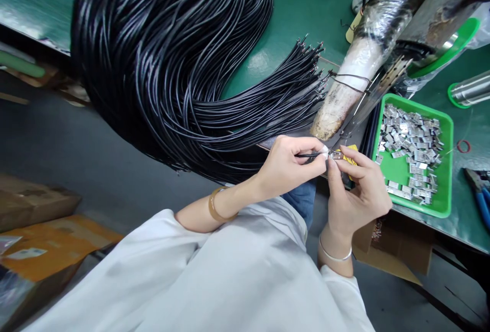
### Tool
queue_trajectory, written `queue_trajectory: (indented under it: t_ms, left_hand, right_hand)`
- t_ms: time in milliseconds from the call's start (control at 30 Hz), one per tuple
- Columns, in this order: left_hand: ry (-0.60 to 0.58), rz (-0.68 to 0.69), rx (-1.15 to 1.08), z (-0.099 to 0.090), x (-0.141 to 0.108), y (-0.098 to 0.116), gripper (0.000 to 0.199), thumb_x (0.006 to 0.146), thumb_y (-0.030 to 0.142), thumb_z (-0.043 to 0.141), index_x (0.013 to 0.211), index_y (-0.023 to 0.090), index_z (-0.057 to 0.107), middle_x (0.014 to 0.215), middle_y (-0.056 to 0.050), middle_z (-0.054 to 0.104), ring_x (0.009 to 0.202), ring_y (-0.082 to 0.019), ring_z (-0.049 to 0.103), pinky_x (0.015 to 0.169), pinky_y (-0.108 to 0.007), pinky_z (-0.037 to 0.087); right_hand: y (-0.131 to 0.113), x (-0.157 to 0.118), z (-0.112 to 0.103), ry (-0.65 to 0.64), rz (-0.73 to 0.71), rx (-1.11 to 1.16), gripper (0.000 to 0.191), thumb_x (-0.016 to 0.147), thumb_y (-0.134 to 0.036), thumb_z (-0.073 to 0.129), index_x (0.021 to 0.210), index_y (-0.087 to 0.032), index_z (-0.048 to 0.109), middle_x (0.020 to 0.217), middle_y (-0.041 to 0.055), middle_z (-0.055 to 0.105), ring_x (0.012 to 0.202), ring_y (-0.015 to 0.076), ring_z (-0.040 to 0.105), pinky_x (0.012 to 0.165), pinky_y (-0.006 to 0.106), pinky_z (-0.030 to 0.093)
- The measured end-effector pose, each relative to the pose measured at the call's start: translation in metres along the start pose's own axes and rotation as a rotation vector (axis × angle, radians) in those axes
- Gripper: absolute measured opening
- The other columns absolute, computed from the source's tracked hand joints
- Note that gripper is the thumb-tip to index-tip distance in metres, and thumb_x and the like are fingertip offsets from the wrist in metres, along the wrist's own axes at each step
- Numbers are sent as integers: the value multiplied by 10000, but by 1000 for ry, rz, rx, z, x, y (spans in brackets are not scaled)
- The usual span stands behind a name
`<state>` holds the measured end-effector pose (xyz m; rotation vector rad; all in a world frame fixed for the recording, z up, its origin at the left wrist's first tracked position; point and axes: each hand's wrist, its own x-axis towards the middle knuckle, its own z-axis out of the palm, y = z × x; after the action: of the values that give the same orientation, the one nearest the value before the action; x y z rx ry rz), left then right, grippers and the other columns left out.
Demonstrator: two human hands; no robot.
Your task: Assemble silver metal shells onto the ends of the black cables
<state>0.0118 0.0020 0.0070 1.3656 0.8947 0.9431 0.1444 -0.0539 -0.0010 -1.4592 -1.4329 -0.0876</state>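
My left hand (293, 163) pinches a black cable (308, 155) near its end, with white wrapping on a fingertip. Right against it, my right hand (354, 181) holds a small metal connector (336, 154) between thumb and fingers, at the cable's end. How cable and connector meet is too small to tell. A large bundle of black cables (153, 67) lies to the left and curves round, its stripped ends pointing toward a plastic-wrapped tube (348, 82) above my hands. To the right sits a green tray (447, 169) of small metal connectors (411, 133).
Blue-handled pliers (483, 202) and a red ring (463, 146) lie on the green table (474, 230) at the right. A metal cylinder (472, 90) is beyond the tray. Cardboard boxes (34, 204) stand at lower left, and an open box (398, 253) is under the table.
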Motion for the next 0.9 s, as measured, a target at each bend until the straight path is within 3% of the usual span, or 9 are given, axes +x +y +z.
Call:
queue_trajectory:
  t_ms: [200, 367, 533, 600, 667, 767, 833, 900]
  left_hand:
    - [-59, -36, -77, -2, 2, -2, 89, 802, 164, 637, 765, 103, 689, 652, 29, 529, 585, -49, 390, 510, -162, 317]
    - [-150, -151, -161, -7, 3, 1, 133, 785, 204, 678, 692, 124, 625, 545, 78, 342, 518, -40, 247, 478, -199, 193]
    - [-325, -232, -287, -14, -2, 7, 236, 837, 339, 723, 770, 120, 661, 548, 68, 428, 485, -44, 303, 470, -205, 263]
    - [-270, -146, -205, -13, -9, 8, 196, 855, 309, 721, 815, 124, 672, 584, 48, 503, 501, -54, 377, 484, -203, 314]
    - [-205, 43, -60, -11, -17, 8, 128, 885, 252, 694, 849, 130, 693, 665, 0, 627, 561, -77, 497, 538, -209, 397]
    - [-206, 341, 110, -7, -28, 5, 115, 929, 160, 618, 911, 130, 728, 820, -69, 755, 696, -113, 642, 664, -219, 492]
    - [-196, 395, 139, -5, -31, 2, 146, 939, 133, 590, 951, 118, 734, 813, -67, 760, 668, -101, 631, 643, -205, 484]
    - [-163, 330, 112, -4, -31, -1, 153, 939, 156, 601, 963, 99, 741, 687, -20, 686, 560, -72, 519, 551, -194, 417]
  right_hand:
    - [4, -8, -1, -9, -47, 41, 151, 824, -115, 760, 872, -210, 654, 1022, 38, 787, 948, 183, 775, 808, 326, 656]
    - [13, -11, -7, -65, -109, 16, 169, 879, -132, 713, 997, -227, 638, 1061, 46, 785, 986, 186, 775, 811, 312, 653]
    - [19, -12, -13, -110, -244, 89, 164, 886, -137, 708, 996, -229, 629, 997, 23, 788, 883, 157, 776, 759, 268, 630]
    - [17, -12, -16, -85, -167, 139, 131, 892, -145, 696, 954, -233, 622, 913, -1, 770, 809, 151, 765, 701, 262, 616]
    - [12, -10, -19, -44, 14, 220, 111, 891, -167, 698, 917, -230, 610, 804, -31, 714, 682, 130, 727, 612, 242, 583]
    - [7, -6, -24, -147, 336, 374, 132, 888, -244, 720, 867, -217, 592, 655, -80, 600, 453, 85, 588, 431, 202, 476]
    - [6, -4, -26, -251, 432, 402, 151, 892, -281, 719, 841, -212, 595, 591, -96, 561, 378, 72, 518, 364, 189, 409]
    - [6, -4, -26, -184, 378, 279, 133, 863, -264, 751, 846, -203, 634, 606, -84, 590, 395, 66, 525, 376, 185, 402]
